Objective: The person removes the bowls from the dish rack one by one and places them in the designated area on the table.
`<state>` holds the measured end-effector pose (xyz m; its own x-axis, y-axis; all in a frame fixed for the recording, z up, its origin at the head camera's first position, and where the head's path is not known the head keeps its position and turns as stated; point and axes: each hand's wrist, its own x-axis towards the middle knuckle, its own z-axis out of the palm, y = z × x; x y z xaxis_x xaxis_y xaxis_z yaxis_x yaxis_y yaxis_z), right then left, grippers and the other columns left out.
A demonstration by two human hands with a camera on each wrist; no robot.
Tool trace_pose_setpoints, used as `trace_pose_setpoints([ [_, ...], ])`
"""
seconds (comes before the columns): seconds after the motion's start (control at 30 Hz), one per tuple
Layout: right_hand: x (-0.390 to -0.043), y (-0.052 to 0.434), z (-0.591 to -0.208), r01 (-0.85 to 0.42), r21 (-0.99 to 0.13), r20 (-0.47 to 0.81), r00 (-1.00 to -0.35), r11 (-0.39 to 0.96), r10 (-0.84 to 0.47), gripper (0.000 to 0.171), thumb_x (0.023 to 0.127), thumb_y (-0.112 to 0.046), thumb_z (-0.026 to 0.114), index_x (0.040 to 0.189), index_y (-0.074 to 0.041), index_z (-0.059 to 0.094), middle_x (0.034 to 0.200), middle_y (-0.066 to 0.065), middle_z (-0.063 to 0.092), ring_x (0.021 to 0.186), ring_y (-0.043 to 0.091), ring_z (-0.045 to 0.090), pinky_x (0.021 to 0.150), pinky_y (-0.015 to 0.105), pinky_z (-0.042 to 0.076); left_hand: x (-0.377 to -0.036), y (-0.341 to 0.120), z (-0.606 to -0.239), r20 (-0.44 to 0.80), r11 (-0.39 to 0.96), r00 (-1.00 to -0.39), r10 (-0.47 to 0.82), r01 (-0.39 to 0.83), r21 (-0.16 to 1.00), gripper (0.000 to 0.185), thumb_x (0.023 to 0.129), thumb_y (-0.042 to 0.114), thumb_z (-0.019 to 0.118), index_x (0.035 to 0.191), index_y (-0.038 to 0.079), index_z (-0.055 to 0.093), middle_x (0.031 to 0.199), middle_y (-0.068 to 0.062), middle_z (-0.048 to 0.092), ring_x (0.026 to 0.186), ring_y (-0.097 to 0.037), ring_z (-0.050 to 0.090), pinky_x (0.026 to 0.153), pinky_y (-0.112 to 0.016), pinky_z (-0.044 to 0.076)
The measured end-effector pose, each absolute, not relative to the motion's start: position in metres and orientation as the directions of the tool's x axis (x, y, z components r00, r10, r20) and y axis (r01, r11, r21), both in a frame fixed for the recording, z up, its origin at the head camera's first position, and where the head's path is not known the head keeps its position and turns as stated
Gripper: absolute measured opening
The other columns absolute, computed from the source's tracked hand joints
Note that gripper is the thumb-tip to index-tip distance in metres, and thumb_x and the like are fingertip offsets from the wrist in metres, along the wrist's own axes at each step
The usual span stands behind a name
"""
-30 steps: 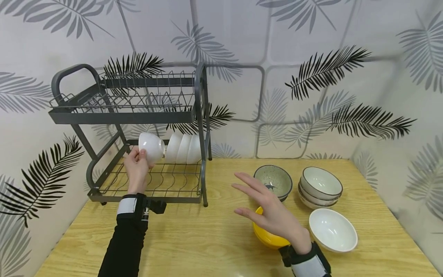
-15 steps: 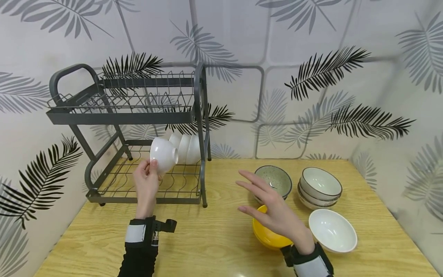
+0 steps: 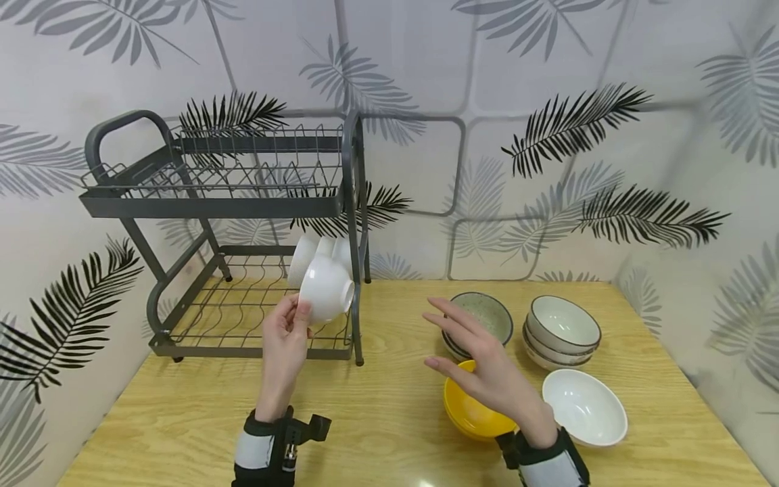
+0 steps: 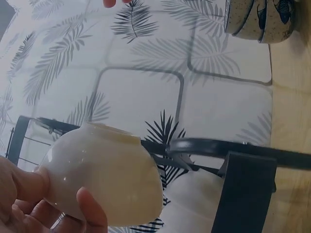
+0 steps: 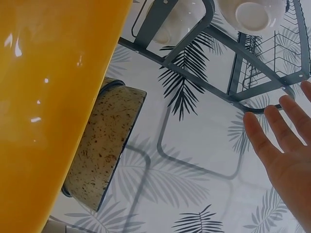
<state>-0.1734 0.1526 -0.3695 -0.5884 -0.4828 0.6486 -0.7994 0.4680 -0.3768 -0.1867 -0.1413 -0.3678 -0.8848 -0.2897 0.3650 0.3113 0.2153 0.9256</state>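
My left hand [image 3: 285, 338] pinches a white bowl [image 3: 324, 287] by its rim, thumb on the outer wall. The bowl is tipped on its side, foot facing right, in front of the rack's lower tier. Behind it, more white bowls [image 3: 301, 264] stand on edge in a row, partly hidden by the held one. In the left wrist view the held bowl [image 4: 104, 170] lies between thumb and fingers. My right hand [image 3: 489, 372] hovers with fingers extended, holding nothing, and overlaps a yellow bowl [image 3: 471, 409] in the head view.
A dark two-tier dish rack [image 3: 213, 207] stands at the left against the patterned wall. On the table's right side are stacked speckled bowls [image 3: 496, 316], a stack of pale dark-rimmed bowls [image 3: 562, 325] and a wide white bowl [image 3: 584, 406].
My left hand has carried the white bowl rightward and toward me, from beside the row to in front of it. The right hand has drifted slightly right, its fingers still extended.
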Motion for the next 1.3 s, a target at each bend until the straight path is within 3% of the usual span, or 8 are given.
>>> trace_pose_setpoints([
  [0.3,-0.175,0.161,-0.368,-0.788,-0.393,0.670,-0.598,0.474,-0.440,0.065,0.083,-0.005,0.080,0.142,-0.008,0.055,0.154,0.015,0.047,0.141,0.032,0.047,0.120,0.014,0.028,-0.183,-0.132,-0.365,0.449,0.265,-0.864,-0.228,0.388,0.883,0.025,0.103,0.009,0.054,0.114,-0.010,0.065,0.106,-0.029,0.069,0.066,-0.002,0.053,0.060,-0.016,0.046],
  [0.53,-0.176,0.166,-0.365,-0.777,-0.438,0.700,-0.610,0.452,-0.372,0.067,0.081,0.002,0.080,0.143,-0.006,0.054,0.151,0.017,0.050,0.140,0.025,0.047,0.117,0.013,0.032,-0.179,-0.123,-0.364,0.549,0.346,-0.827,-0.121,0.483,0.805,0.019,0.102,0.007,0.056,0.108,-0.006,0.068,0.085,-0.021,0.066,0.064,-0.006,0.049,0.058,-0.018,0.043],
  [0.8,-0.178,0.171,-0.365,-0.790,-0.445,0.728,-0.594,0.423,-0.343,0.067,0.079,0.006,0.080,0.141,-0.002,0.055,0.150,0.019,0.050,0.142,0.014,0.045,0.118,0.015,0.033,-0.173,-0.113,-0.364,0.618,0.441,-0.785,0.048,0.572,0.692,0.011,0.098,0.005,0.061,0.102,-0.001,0.070,0.094,-0.015,0.074,0.073,-0.010,0.059,0.066,-0.021,0.050],
  [1.0,-0.178,0.170,-0.364,-0.810,-0.438,0.743,-0.571,0.390,-0.349,0.067,0.078,0.008,0.080,0.140,0.000,0.055,0.148,0.020,0.051,0.142,0.012,0.044,0.118,0.017,0.034,-0.170,-0.106,-0.365,0.689,0.486,-0.682,0.246,0.702,0.520,0.006,0.095,0.003,0.064,0.097,0.004,0.069,0.077,-0.005,0.065,0.063,-0.003,0.046,0.056,-0.019,0.044],
  [1.3,-0.171,0.164,-0.361,-0.821,-0.424,0.718,-0.562,0.383,-0.410,0.070,0.073,0.004,0.084,0.138,-0.005,0.059,0.148,0.017,0.052,0.140,0.018,0.047,0.117,0.016,0.036,-0.162,-0.096,-0.362,0.706,0.562,-0.571,0.419,0.774,0.292,0.006,0.090,0.009,0.071,0.096,0.010,0.072,0.090,-0.001,0.075,0.078,-0.012,0.068,0.071,-0.030,0.057],
])
